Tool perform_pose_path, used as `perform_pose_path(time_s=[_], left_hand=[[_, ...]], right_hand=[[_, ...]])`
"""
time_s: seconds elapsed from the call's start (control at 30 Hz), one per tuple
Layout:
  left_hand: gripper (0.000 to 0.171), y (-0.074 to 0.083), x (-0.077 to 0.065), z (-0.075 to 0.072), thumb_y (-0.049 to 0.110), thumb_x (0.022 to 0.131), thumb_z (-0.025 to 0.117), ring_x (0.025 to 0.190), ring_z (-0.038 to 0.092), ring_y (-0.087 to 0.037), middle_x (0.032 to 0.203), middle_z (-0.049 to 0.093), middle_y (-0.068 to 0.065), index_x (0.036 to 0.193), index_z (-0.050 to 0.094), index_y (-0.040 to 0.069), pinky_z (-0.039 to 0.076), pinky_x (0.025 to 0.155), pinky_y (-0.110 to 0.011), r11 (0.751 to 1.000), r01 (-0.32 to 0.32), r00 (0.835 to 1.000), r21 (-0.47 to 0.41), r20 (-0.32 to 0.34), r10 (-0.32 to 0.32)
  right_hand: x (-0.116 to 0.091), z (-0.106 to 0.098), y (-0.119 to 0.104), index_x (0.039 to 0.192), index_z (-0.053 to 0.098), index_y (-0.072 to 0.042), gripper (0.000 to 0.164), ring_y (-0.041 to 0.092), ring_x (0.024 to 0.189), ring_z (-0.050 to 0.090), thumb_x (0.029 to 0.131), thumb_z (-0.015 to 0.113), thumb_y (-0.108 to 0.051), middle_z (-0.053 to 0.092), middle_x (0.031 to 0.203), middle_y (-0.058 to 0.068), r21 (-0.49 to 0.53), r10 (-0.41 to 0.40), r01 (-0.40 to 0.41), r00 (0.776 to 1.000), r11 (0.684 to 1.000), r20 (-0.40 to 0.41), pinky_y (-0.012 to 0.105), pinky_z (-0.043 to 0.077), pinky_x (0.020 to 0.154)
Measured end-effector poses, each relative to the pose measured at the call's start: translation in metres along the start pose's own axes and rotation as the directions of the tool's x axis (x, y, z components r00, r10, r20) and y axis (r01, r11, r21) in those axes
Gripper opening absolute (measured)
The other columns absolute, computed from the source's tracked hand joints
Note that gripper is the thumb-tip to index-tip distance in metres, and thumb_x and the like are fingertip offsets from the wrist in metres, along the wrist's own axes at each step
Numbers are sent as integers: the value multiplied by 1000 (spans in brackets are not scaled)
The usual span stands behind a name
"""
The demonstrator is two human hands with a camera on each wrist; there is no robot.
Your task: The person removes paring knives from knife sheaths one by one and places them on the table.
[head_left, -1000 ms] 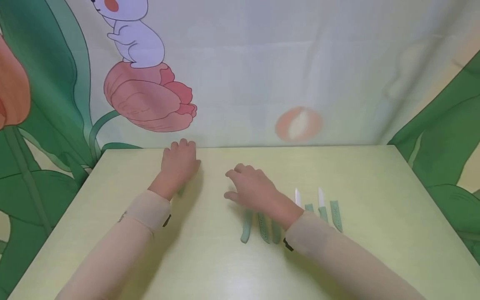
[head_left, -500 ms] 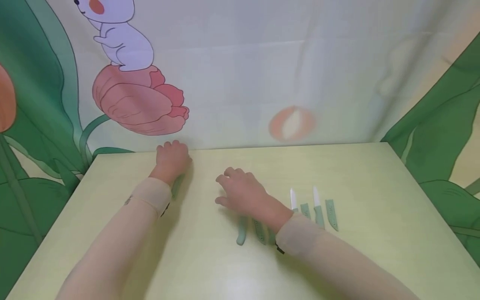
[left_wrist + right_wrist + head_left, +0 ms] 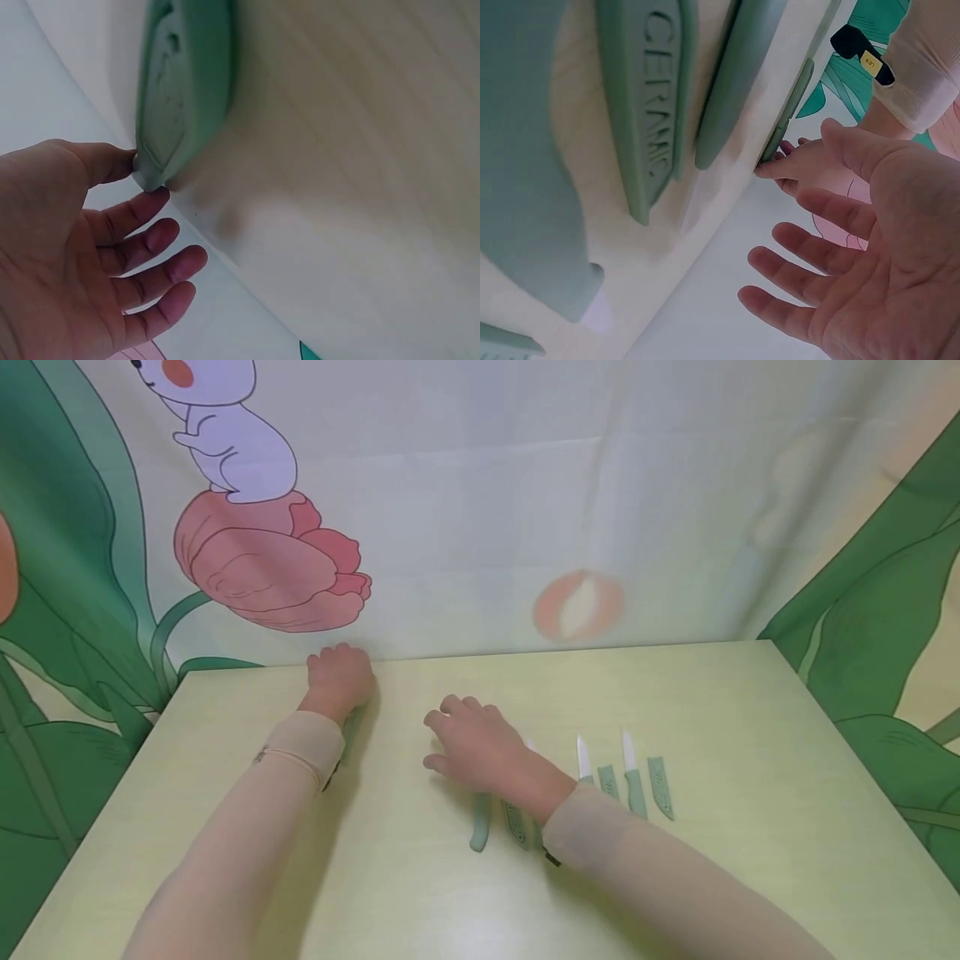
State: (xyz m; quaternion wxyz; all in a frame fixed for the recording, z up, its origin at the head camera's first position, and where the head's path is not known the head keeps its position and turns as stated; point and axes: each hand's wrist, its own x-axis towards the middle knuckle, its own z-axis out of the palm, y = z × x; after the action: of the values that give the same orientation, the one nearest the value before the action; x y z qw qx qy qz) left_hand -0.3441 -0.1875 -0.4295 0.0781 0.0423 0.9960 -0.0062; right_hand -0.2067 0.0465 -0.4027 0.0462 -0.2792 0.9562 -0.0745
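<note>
At the far left of the table, my left hand (image 3: 340, 678) pinches the tip of a green sheathed knife (image 3: 180, 90) between thumb and index finger, its other fingers spread apart. In the head view most of that knife is hidden under the hand and sleeve. My right hand (image 3: 480, 745) hovers above the table's middle, fingers apart and holding nothing. Below it lie a green curved handle (image 3: 480, 827) and a green sheath (image 3: 515, 825), embossed "CERAMIC" in the right wrist view. To the right are white-bladed knives (image 3: 633, 785) and more green sheaths (image 3: 660, 787).
The pale yellow-green table (image 3: 405, 893) ends at a back edge against a hanging cloth (image 3: 450, 527) printed with flowers and a white animal. My right forearm (image 3: 660, 877) crosses over part of the row of knives.
The head view has shifted slightly, so the table appears a little further left. More of the sheathed knife shows below my left wrist. My right hand stays nearly still above the row.
</note>
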Motion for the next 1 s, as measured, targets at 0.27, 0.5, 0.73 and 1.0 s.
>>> perform_pose_path(time_s=[0.27,0.5,0.73,1.0], left_hand=[[35,9,-6,2,15,99,44,111,57,-49,113,59,-29,114,64,-9,42,100,-65,997,68,998,-28,-14,-69],[32,25,-19,1,17,98,46,102,57,-46,103,59,-28,104,66,-7,46,91,-59,986,160,987,-52,13,-160],[37,40,-30,2,21,96,44,102,58,-44,105,60,-28,104,67,-7,46,88,-57,976,197,980,-88,33,-195],[36,48,-38,3,25,99,47,102,58,-43,101,61,-27,99,68,-5,46,89,-57,972,220,975,-87,56,-216]], right_hand=[[5,-2,-5,139,66,-15,49,27,113,57,102,71,-45,61,129,5,0,17,-17,1000,1000,14,44,51,94],[14,1,-8,136,68,-15,49,27,110,56,101,71,-49,61,126,5,-3,55,-54,997,999,59,44,50,91],[19,6,-11,116,72,-15,40,24,98,51,98,72,-50,59,111,3,-46,89,-84,990,995,108,39,45,83],[26,15,-12,92,64,-17,28,21,93,47,98,74,-42,53,98,0,-86,93,-83,989,993,117,36,40,79]])
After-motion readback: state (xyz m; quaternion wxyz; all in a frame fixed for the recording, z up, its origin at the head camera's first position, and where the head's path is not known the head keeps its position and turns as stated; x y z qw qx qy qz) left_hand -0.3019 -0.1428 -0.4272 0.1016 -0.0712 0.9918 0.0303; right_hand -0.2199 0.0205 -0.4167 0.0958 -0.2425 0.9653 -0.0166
